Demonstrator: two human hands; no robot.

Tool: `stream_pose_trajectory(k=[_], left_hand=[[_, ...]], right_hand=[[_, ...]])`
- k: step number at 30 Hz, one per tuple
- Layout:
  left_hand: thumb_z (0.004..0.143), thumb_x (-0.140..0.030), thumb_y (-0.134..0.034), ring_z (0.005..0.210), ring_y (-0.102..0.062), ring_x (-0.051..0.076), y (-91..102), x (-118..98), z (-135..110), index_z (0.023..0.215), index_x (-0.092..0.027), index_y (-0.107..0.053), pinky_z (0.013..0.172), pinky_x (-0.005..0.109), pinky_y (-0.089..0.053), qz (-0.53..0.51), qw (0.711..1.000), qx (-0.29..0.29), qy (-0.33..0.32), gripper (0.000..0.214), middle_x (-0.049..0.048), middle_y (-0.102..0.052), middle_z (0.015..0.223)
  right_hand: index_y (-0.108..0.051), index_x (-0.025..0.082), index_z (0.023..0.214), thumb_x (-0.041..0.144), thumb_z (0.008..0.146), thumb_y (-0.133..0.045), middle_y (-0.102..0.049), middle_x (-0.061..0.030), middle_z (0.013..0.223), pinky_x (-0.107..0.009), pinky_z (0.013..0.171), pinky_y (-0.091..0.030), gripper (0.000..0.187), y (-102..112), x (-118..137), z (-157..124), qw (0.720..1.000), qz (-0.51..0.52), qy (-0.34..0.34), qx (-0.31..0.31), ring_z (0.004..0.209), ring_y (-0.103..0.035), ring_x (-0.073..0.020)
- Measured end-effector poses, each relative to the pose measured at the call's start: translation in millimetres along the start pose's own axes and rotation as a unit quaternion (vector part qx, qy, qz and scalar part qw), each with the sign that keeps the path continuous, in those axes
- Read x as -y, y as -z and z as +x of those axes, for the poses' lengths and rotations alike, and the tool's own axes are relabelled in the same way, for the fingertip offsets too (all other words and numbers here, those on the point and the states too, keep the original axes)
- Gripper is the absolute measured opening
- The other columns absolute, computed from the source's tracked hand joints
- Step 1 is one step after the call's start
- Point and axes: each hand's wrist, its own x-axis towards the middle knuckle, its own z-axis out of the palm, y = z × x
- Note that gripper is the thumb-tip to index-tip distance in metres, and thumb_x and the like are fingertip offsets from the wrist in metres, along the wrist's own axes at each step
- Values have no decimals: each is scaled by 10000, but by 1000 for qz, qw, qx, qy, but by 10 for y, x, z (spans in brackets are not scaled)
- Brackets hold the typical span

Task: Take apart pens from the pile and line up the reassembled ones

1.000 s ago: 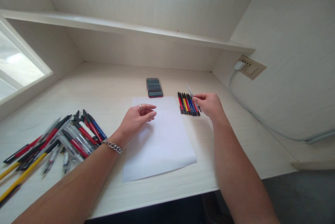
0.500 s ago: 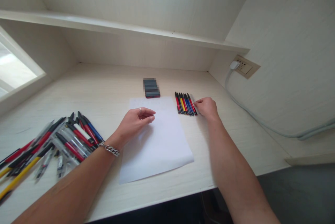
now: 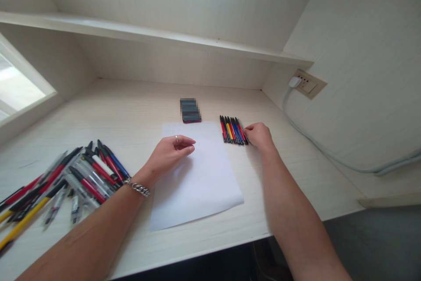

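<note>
My right hand (image 3: 260,135) pinches a thin clear pen (image 3: 241,122) at the right end of a row of pens (image 3: 233,131). Most of that clear pen is hidden by my fingers. The row lies side by side, tips pointing away, in red, black, yellow and blue. My left hand (image 3: 173,151), with a ring and a chain bracelet, hovers over a white sheet of paper (image 3: 200,189). Its thumb and fingers are slightly apart, with nothing between them.
A loose heap of pens (image 3: 95,169) in several colours spreads at the left, partly behind my left forearm. A dark pixelated box (image 3: 190,111) sits beyond the paper. A cable (image 3: 307,140) runs from a wall socket (image 3: 309,84). A shelf (image 3: 158,34) overhangs the back.
The clear pen has shifted slightly left, closer against the row, with my right hand on it. My left hand stays where it was.
</note>
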Motion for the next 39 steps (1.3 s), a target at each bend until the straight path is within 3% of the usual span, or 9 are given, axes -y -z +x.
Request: stream_pose_trajectory(k=[12, 18, 19, 22, 26, 34, 39], left_hand=[[775, -380, -638, 824, -663, 195, 17, -29, -6, 951, -199, -708, 767, 323, -513, 43, 999, 11, 8, 263, 46, -731, 915], [818, -409, -563, 816, -660, 198, 65, -17, 3, 937, -209, -716, 749, 312, -486, 151, 989, -11, -4, 278, 31, -736, 905], [828, -411, -545, 820, -658, 201, 79, -17, 2, 927, -212, -719, 755, 313, -478, 182, 983, -20, -7, 282, 30, -737, 903], [844, -393, -509, 819, -651, 205, 127, -20, -9, 907, -216, -723, 753, 310, -458, 264, 964, -38, -11, 285, 29, -739, 892], [857, -370, -478, 798, -651, 211, 200, -2, -15, 915, -211, -720, 734, 309, -445, 326, 944, -50, -10, 295, 43, -743, 877], [834, -327, -501, 811, -652, 216, 396, -69, -14, 873, -196, -740, 736, 304, -450, 386, 920, -70, -1, 276, 63, -743, 872], [830, -338, -516, 790, -648, 195, 712, -181, -230, 860, -206, -745, 741, 297, -454, 385, 916, -111, 20, 266, 47, -743, 846]], right_hand=[[-774, 200, 880, 342, 791, -604, -732, -99, 824, -268, 636, -398, 239, 13, 25, -16, 1000, -15, -11, 13, 764, -655, -201], [-754, 204, 916, 369, 835, -535, -733, -84, 904, -273, 685, -419, 286, 111, 276, -166, 994, 53, 53, -79, 822, -643, -198], [-747, 207, 918, 371, 843, -525, -733, -68, 900, -263, 677, -422, 286, 97, 373, -228, 990, 86, 85, -72, 799, -642, -183], [-733, 205, 854, 381, 854, -532, -728, -32, 820, -241, 655, -425, 267, -27, 693, -471, 964, 154, 214, 34, 720, -631, -147], [-721, 225, 809, 291, 832, -581, -727, -11, 827, -242, 677, -410, 157, -247, 973, -762, 933, 111, 319, 123, 764, -623, -144], [-712, 227, 808, 249, 823, -586, -709, -20, 874, -257, 722, -397, 130, -350, 1004, -834, 925, 56, 340, 158, 816, -612, -164], [-707, 228, 825, 278, 823, -575, -704, -26, 898, -269, 732, -397, 142, -388, 1007, -818, 928, 52, 336, 155, 830, -608, -173]])
